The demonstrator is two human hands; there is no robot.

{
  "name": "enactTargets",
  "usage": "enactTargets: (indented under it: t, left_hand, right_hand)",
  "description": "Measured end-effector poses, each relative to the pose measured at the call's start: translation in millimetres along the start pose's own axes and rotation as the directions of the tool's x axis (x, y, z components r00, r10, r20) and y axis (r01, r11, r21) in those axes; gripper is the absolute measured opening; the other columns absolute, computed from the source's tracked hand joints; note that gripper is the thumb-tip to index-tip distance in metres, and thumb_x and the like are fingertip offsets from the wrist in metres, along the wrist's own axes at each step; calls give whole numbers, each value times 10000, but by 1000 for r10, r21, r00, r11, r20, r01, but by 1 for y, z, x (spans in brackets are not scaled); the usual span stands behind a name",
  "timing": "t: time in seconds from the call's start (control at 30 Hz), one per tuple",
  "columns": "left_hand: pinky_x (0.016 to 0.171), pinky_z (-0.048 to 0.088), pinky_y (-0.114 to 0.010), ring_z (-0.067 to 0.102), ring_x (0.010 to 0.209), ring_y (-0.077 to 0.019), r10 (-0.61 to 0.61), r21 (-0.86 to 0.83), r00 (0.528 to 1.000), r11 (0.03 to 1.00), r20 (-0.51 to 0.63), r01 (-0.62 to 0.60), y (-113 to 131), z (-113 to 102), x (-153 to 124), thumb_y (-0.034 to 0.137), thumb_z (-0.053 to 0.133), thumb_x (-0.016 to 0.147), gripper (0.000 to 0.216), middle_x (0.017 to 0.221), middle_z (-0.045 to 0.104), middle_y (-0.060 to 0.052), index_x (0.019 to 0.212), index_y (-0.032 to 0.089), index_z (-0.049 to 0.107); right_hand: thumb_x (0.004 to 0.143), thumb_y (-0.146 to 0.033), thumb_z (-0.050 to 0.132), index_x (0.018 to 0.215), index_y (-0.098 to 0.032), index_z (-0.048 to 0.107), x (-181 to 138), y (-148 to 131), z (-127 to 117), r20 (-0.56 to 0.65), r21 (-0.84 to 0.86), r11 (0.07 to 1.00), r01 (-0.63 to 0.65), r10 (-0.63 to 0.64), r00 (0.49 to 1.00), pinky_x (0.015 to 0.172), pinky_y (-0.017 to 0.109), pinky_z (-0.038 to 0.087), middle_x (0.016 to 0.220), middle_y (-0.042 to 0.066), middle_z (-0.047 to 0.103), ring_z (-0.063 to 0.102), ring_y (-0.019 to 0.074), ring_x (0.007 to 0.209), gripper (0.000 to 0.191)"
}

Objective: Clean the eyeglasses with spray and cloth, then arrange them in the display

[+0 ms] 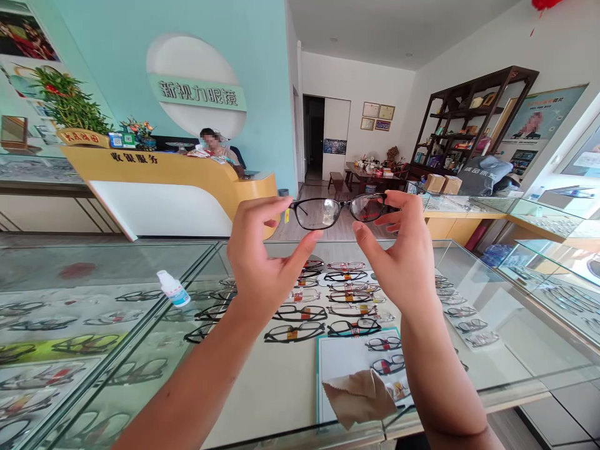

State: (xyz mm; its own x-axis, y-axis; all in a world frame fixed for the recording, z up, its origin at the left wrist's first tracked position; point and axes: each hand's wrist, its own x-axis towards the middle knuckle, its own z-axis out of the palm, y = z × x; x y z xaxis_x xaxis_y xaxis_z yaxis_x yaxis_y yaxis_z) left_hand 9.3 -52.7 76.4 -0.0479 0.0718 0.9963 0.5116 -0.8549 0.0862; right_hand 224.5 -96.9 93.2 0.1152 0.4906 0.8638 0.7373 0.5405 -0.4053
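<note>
A pair of black-framed eyeglasses is raised above the glass display case, front side spread between my two hands. My left hand pinches the left end of the frame, thumb below the lens and fingers at the top corner. At the other end, my right hand grips the frame by its corner, with the thumb under the right lens. A small yellow tag hangs near the left fingertips. Below, a brown cleaning cloth lies on the case's glass top near its front edge.
Rows of eyeglasses sit inside the glass display case. A white spray bottle with a blue label stands on the glass at left. Behind are a yellow-and-white counter with a seated person, and a dark wooden shelf.
</note>
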Motion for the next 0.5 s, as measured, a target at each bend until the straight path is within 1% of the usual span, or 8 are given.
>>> enactTargets:
  t: [0.13,0.27,0.37,0.5]
  left_hand:
    - [797,558,-456,689,1097,-262,34,29,999,999,2,-34,2,-1,1,276,948,887,588,1255,737,-98,1401,287,664]
    - [785,566,-463,697,1083,-268,31,35,999,999,-9,-31,3,0,2,330,937,897,565,1244,741,-85,1392,306,664]
    - [800,596,-475,704,1133,-275,31,37,1000,999,1,-31,3,0,3,312,930,904,581,1293,747,-95,1417,320,658]
    - [818,626,-472,710,1236,-291,36,32,999,999,12,-36,3,-1,3,283,916,919,593,1360,754,-98,1452,327,657]
  right_hand:
    - [1026,-516,719,1402,-302,518,1,1,1,24,-4,1000,-17,17,1000,874,556,646,1359,119,752,757,299,1027,477]
    - [1013,-518,732,1372,-307,531,1,0,1,9,-1,1000,-19,19,1000,868,528,636,1358,116,761,756,290,1026,463]
    - [993,-518,748,1359,-303,524,2,0,1,8,-5,999,-35,35,999,862,525,633,1351,113,759,762,292,1027,480]
    - [972,-520,770,1326,-301,518,2,1,1,27,-18,998,-54,54,998,845,511,632,1287,101,769,763,290,999,486]
